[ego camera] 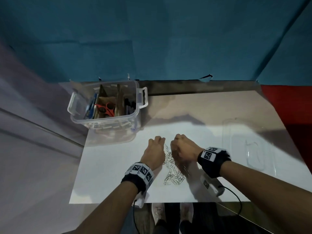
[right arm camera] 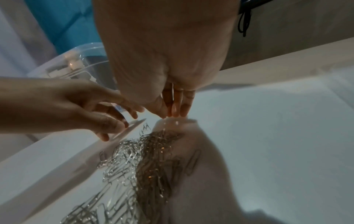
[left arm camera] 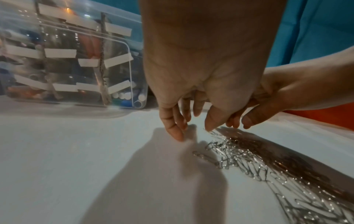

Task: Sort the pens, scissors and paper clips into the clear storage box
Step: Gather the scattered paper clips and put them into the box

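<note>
Nearest us, our left hand (ego camera: 154, 149) and right hand (ego camera: 183, 149) flank the paper clips (ego camera: 173, 173) heaped on the white tabletop (ego camera: 109, 166), each grip loose, fingers pointing down, holding nothing we can see. Beyond, far left, the clear storage box (ego camera: 104, 119) holds red scissors (ego camera: 108, 108) and pens (ego camera: 130, 106).

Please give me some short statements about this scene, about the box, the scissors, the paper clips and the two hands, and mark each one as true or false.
1. The red-handled scissors are inside the clear storage box. True.
2. The paper clips lie inside the box. False: they lie in a loose pile on the white table.
3. The left hand and right hand are at either side of the pile. True.
4. The box stands at the table's right edge. False: it stands at the far left corner.
</note>
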`<state>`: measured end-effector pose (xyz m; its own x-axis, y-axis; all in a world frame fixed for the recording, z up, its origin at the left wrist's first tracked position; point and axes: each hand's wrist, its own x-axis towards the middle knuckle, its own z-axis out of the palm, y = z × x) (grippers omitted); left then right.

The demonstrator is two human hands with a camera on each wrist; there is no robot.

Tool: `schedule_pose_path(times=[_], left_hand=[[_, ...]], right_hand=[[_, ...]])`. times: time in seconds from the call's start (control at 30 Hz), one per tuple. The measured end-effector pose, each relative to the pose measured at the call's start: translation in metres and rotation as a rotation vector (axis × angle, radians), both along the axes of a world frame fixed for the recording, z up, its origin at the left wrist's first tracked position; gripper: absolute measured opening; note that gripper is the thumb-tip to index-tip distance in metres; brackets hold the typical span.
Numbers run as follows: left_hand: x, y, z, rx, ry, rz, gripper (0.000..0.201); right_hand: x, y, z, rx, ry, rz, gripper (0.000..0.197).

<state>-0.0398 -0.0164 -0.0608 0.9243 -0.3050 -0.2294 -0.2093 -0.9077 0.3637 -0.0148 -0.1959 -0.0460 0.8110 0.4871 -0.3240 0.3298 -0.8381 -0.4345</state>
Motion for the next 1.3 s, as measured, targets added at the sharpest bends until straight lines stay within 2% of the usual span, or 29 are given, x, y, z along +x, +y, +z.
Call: schedule_pose_path(times=[0.13, 0.27, 0.37, 0.43, 0.53, 0.6, 0.63, 0.7, 0.77, 0.8, 0.87, 0.93, 1.0, 1.07, 1.17, 1.3], left_hand=[[-0.020, -0.004, -0.011, -0.031, -0.056, -0.140, 0.030], [-0.034, 0.009, -0.020, -0.128, -0.057, -0.220, 0.019], [-0.032, 0.028, -0.018, -0.202, -0.087, -0.127, 0.027], [-0.030, 0.046, -0.012, -0.180, -0.060, -0.044, 0.032], [-0.037, 0.062, -0.010, -0.129, 0.089, -0.052, 0.036], [-0.047, 0.056, -0.010, -0.160, 0.143, -0.080, 0.040], [-0.051, 0.048, -0.010, -0.192, 0.142, -0.081, 0.039], [-0.053, 0.030, -0.009, -0.251, 0.123, -0.073, 0.033], [-0.049, 0.018, -0.007, -0.299, 0.139, -0.048, 0.028], [-0.047, 0.017, -0.007, -0.318, 0.165, -0.035, 0.032], [-0.049, 0.022, -0.008, -0.313, 0.216, -0.061, 0.062], [-0.056, 0.027, -0.008, -0.250, 0.252, -0.126, 0.098], [-0.062, 0.024, -0.009, -0.176, 0.221, -0.165, 0.113], [-0.058, 0.018, -0.010, -0.136, 0.166, -0.159, 0.104], [-0.042, 0.011, -0.008, -0.141, 0.148, -0.110, 0.070], [-0.029, 0.001, -0.006, -0.183, 0.146, -0.044, 0.037]], right_hand=[[-0.022, -0.001, -0.010, -0.031, -0.019, 0.055, 0.029], [-0.040, -0.015, -0.011, 0.048, -0.018, 0.166, 0.027], [-0.032, -0.029, -0.002, 0.064, -0.052, 0.141, 0.014], [-0.027, -0.045, 0.001, 0.057, 0.008, 0.053, 0.009], [-0.035, -0.064, -0.007, -0.022, 0.140, 0.050, 0.040], [-0.047, -0.063, -0.012, -0.007, 0.144, 0.084, 0.054], [-0.052, -0.057, -0.014, 0.031, 0.132, 0.085, 0.051], [-0.057, -0.040, -0.012, 0.113, 0.096, 0.042, 0.030], [-0.054, -0.030, -0.010, 0.154, 0.069, -0.009, 0.030], [-0.050, -0.029, -0.008, 0.140, 0.086, -0.014, 0.029], [-0.043, -0.035, -0.006, 0.064, 0.126, 0.031, 0.023], [-0.041, -0.042, -0.011, 0.028, 0.115, 0.058, 0.035], [-0.045, -0.039, -0.012, 0.049, 0.087, 0.047, 0.042], [-0.050, -0.030, -0.014, 0.089, 0.073, 0.032, 0.035], [-0.048, -0.017, -0.014, 0.112, 0.036, -0.019, 0.019], [-0.038, -0.007, -0.014, 0.096, 0.044, -0.030, 0.014]])
